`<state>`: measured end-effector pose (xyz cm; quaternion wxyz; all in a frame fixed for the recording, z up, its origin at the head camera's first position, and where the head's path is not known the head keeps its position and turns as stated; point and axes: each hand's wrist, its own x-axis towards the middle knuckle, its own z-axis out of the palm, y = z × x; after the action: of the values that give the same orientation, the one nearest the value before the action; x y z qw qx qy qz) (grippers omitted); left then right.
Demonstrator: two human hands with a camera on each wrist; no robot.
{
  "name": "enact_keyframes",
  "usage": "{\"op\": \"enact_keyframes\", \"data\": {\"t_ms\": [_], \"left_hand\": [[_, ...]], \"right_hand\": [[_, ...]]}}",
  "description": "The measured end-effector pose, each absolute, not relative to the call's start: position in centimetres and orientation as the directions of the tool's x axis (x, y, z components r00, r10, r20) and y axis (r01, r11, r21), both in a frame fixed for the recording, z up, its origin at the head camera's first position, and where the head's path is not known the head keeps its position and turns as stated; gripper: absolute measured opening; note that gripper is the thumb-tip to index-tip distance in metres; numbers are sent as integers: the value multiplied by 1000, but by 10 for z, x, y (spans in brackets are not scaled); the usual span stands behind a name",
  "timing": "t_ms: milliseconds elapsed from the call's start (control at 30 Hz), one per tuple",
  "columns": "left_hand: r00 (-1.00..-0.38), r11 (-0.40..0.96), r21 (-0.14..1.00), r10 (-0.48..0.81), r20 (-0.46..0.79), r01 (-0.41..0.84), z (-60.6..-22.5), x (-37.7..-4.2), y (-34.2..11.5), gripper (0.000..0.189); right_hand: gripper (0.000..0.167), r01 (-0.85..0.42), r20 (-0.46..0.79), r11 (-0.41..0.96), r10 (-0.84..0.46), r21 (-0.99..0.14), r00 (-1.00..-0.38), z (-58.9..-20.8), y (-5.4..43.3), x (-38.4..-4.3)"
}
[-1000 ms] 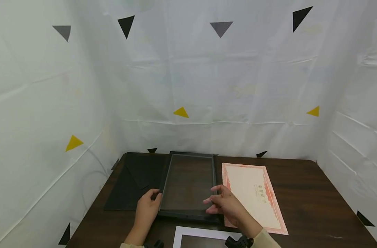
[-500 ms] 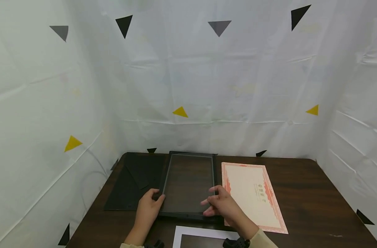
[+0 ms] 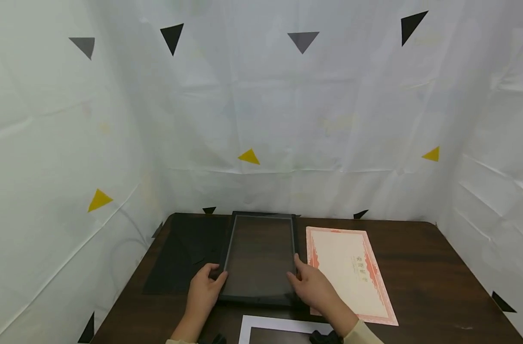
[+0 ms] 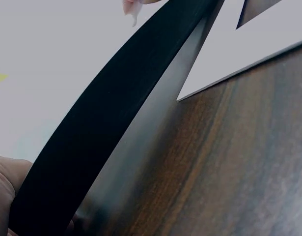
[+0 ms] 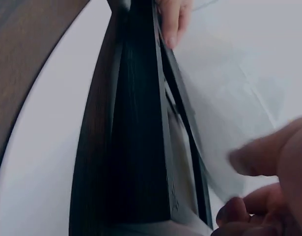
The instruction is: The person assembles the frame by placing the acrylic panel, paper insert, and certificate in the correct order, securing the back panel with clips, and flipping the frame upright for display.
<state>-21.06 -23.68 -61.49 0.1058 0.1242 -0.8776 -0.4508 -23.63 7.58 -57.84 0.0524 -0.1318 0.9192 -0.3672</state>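
The frame (image 3: pixel 261 300) lies between the backing (image 3: pixel 179 258) and the paper (image 3: pixel 343 263). Our left hand (image 3: pixel 204 289) grips its left edge; our right hand (image 3: pixel 315 286), fingers parted, is at the right edge. We judge it light, stiff, perhaps fragile mid-pane: best held by both side bars.

1. Best lane: bare tabletop (image 3: pixel 442 277) right of the certificate (image 3: pixel 339 267).
2. Air open over black frame (image 3: pixel 255 301), between left hand (image 3: pixel 202 290) and right hand (image 3: pixel 314 285).
3. Near side tight: white mat (image 3: pixel 283 324) just beside black frame.
4. Curtain (image 3: pixel 261 105) walls off far side (black panel (image 3: pixel 188 248), left, lies flat).
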Motion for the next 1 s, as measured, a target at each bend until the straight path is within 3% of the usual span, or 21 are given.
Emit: {"op": "enact_keyframes", "data": {"t_ms": [267, 567, 700, 900, 1000], "left_hand": [[-956, 600, 794, -280, 92, -99, -615, -213, -239, 41], [-950, 608, 789, -291, 112, -93, -610, -214, -237, 41], [-948, 609, 787, -300, 106, -105, -611, -212, -236, 41], [-954, 618, 780, -284, 98, -104, -614, -210, -237, 42], [-955, 631, 770, -277, 109, -95, -614, -209, -239, 41]], "right_hand": [[80, -298, 53, 817, -314, -493, -948, -580, 78, -239], [91, -235, 18, 823, -264, -518, -964, -587, 81, -243], [71, -254, 46, 775, -280, -578, -959, -571, 94, -240], [15, -272, 91, 704, -284, -656, -954, -548, 147, -216], [5, -272, 65, 696, -309, -664, -949, -557, 173, -198]]}}
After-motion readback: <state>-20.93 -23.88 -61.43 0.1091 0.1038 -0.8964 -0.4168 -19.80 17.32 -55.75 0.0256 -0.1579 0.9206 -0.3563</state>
